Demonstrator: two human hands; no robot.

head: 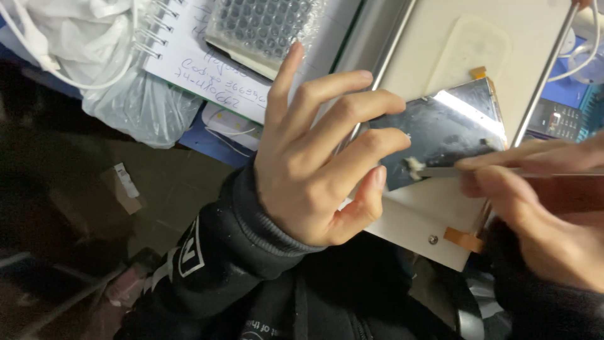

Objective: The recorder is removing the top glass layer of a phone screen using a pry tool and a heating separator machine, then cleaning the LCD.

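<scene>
While cluttered, white board (434,217), dim floor (170,182)

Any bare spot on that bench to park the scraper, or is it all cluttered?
One free patch: the pale plate above the shiny panel, between the two metal rails, bare except for a faint rounded patch. Crowded elsewhere: left hand pins the panel, right hand works the scraper on it; notebook, bubble wrap and plastic bag fill upper left.
</scene>
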